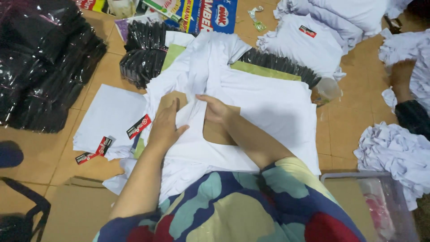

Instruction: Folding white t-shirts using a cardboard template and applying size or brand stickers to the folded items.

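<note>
even bright light, soft shadows, slight blur, glare on plastic.

The white shirt point(251, 103) under both hands is soft, matt cloth, lightly creased. Beneath it shows dull brown cardboard point(215, 132). Near the floor's far-left corner, black plastic bags point(45, 58) shine glossy and crinkled (strong highlights). The floor point(345, 130) is smooth orange-brown tile. Crumpled white cloth point(398, 152) lies at the right edge.

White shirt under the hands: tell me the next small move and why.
Probably draw the right hand across to lay the pinched fold of the white shirt flat over the brown cardboard sheet. The left hand already presses the cloth flat beside it, while part of the cardboard still shows uncovered and the fold stands bunched between the hands.
</note>
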